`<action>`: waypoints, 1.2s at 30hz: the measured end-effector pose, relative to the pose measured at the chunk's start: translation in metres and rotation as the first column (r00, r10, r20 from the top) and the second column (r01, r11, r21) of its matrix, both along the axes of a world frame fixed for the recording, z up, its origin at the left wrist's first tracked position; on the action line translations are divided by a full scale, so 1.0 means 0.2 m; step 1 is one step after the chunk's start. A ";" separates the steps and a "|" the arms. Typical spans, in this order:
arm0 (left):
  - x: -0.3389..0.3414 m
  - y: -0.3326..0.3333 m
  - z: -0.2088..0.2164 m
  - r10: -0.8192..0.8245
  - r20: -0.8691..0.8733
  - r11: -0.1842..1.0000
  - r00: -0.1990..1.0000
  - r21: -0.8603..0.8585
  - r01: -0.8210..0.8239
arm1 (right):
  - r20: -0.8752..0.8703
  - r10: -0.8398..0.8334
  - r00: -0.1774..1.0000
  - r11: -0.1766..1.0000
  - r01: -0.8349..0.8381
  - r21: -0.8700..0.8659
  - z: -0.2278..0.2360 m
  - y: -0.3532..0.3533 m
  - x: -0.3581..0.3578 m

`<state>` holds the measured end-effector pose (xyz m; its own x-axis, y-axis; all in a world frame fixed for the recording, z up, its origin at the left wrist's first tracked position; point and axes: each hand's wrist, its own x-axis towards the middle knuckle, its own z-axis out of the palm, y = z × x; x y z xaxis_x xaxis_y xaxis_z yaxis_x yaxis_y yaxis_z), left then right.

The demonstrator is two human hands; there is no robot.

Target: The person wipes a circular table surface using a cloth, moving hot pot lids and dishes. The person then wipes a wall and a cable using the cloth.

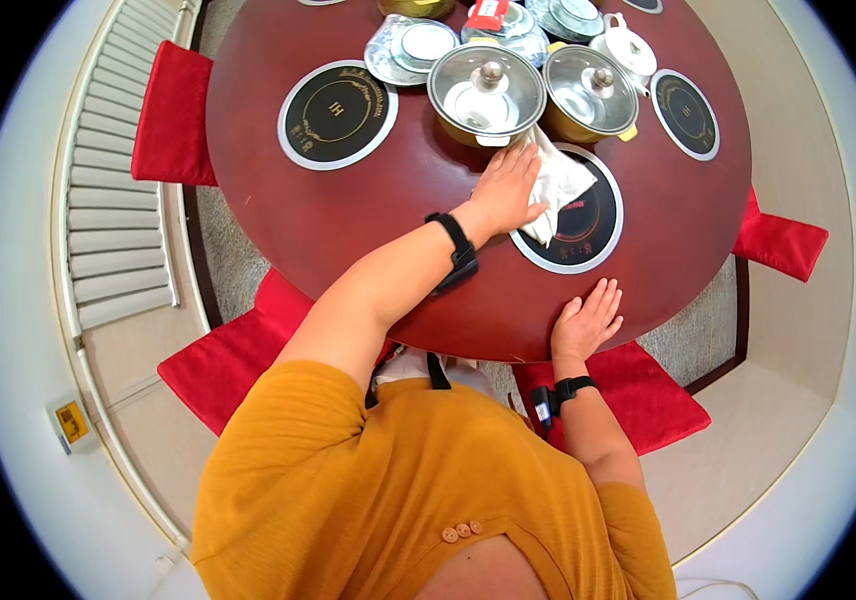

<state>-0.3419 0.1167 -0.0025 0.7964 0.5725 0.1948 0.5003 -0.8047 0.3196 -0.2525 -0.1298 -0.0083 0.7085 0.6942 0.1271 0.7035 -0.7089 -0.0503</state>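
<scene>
My left hand point(510, 190) holds a white cloth point(560, 185) down on the dark red round table point(368, 240), its fingers reaching up over the cloth and the thumb bent toward the right. The cloth spreads partly over a black round cooktop point(596, 222) with a silver rim. Just past my fingertips stands a gold pot point(463, 112) under a glass lid. A second lidded gold pot point(588, 100) is right beside it. Near the table's front edge, my right hand point(588, 320) rests flat with its fingers stretched out, holding nothing.
More black cooktops sit in the table at left point(338, 115) and right point(685, 113). Stacked dishes point(413, 48), a red packet point(488, 14) and a white teapot point(628, 48) stand behind the pots. Red chairs point(176, 115) surround the table; a white radiator point(113, 200) lines the left wall.
</scene>
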 end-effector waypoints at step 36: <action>-0.73 0.51 -0.01 0.256 -0.157 0.961 0.954 0.152 -0.233 | 0.019 0.007 1.000 1.000 -0.007 -0.026 0.00 -0.02 0.01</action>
<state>-0.4889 0.2181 -0.0044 0.6632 0.7328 0.1522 0.7252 -0.6795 0.1113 -0.2498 -0.1329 -0.0077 0.7011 0.7025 0.1226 0.7092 -0.7047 -0.0179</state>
